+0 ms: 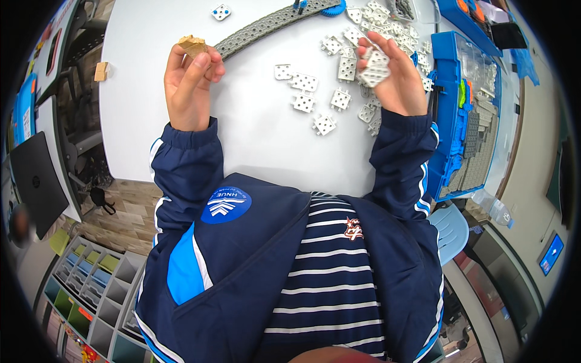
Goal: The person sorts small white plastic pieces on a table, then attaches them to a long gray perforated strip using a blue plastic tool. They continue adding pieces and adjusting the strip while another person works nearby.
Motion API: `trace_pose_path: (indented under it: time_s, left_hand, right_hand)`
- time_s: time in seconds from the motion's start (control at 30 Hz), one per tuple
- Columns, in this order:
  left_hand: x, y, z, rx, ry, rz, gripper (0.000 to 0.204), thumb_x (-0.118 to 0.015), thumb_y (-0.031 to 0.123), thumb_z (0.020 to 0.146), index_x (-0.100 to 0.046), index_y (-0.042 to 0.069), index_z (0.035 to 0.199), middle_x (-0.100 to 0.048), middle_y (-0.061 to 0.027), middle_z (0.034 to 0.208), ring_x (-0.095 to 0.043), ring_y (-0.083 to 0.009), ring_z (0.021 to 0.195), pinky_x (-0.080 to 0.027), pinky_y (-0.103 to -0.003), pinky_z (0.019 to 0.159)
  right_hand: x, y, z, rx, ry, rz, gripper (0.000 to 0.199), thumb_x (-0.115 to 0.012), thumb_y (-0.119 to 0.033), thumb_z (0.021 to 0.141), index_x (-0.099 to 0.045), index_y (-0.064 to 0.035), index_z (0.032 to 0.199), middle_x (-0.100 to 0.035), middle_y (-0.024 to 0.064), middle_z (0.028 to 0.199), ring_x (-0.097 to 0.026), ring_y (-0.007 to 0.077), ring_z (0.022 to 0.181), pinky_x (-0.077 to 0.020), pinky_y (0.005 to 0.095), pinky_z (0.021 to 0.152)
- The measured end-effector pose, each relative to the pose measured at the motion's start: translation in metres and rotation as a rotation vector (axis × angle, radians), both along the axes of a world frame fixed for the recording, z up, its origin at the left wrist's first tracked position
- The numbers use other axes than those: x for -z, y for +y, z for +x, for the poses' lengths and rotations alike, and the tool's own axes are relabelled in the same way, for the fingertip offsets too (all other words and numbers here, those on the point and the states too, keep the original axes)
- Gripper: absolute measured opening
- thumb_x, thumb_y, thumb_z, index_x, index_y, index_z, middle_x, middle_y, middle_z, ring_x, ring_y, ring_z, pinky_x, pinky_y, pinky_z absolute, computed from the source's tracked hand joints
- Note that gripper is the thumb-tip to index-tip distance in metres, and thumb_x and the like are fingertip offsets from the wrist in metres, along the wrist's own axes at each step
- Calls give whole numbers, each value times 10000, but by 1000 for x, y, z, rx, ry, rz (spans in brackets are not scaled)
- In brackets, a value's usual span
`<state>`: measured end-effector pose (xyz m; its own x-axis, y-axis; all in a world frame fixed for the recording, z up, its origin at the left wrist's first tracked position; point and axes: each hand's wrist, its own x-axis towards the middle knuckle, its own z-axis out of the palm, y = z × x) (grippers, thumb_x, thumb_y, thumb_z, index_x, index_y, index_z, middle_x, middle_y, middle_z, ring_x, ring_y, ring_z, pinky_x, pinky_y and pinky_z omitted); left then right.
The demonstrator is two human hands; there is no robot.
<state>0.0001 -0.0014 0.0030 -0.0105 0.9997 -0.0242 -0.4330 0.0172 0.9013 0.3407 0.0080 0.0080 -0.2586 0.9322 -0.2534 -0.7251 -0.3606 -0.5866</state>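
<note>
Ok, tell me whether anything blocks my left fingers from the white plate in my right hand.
Nothing visible seems to: between left fingers and white plate, only loose white pieces show, on the table. The grey beam starts beside the left fingers but slants away toward the picture's top.

a round blue badge (227, 204) on the left chest of the navy jacket (242, 272) bears white capitals, upside down, beside chevron stripes. the striped shirt (327, 299) carries a small red-and-white lettered emblem (353, 228); the black laptop (30, 202) has a round letter logo (35, 181). marks on a blue screen (551, 254) are too small to read.
</note>
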Motion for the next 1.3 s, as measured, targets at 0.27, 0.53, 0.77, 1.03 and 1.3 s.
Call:
trace_pose_path:
  time_s: [0.27, 0.53, 0.77, 1.03, 1.3]
  left_hand:
    - [0, 1, 1, -21, 10, -17, 262, -675, 170, 924, -568, 81, 1147, -667, -82, 950, -597, -159, 789, -453, -294, 732]
    - [0, 1, 1, -6, 7, -4, 270, -675, 166, 927, -561, 81, 1157, -666, -82, 958, -595, -162, 803, -450, -297, 740]
    - [5, 1, -1, -6, -23, 6, 273, -674, 164, 932, -552, 85, 1163, -650, -91, 979, -578, -173, 825, -447, -301, 744]
    - [9, 1, -2, -6, -3, 44, 286, -649, 201, 948, -532, 59, 1166, -595, -83, 997, -536, -156, 828, -412, -284, 732]
    - [12, 1, -3, 35, 13, 45, 243, -604, 190, 965, -502, 58, 1142, -541, -82, 1001, -493, -162, 825, -395, -285, 728]
  right_hand:
    - [0, 5, -16, -4, -317, 207, 447, -423, 62, 942, -448, 78, 1389, -461, 246, 1424, -410, 345, 1403, -317, 426, 1215]
    - [-14, -3, -9, -20, -569, 322, 438, -400, 12, 961, -480, 68, 1388, -483, 232, 1464, -418, 327, 1418, -306, 416, 1206]
    - [-59, -14, 52, 355, -1105, 395, 309, -499, -80, 1001, -642, 37, 1249, -639, 165, 1311, -580, 251, 1265, -432, 393, 1105]
    - [-96, 6, 196, 511, -1789, 166, 312, -560, -244, 1002, -729, -8, 1117, -741, 83, 1046, -686, 167, 997, -508, 291, 888]
    - [-57, 59, 190, 99, -2073, 11, 630, -505, -547, 987, -708, 30, 1136, -728, 169, 1055, -693, 284, 1021, -508, 365, 905]
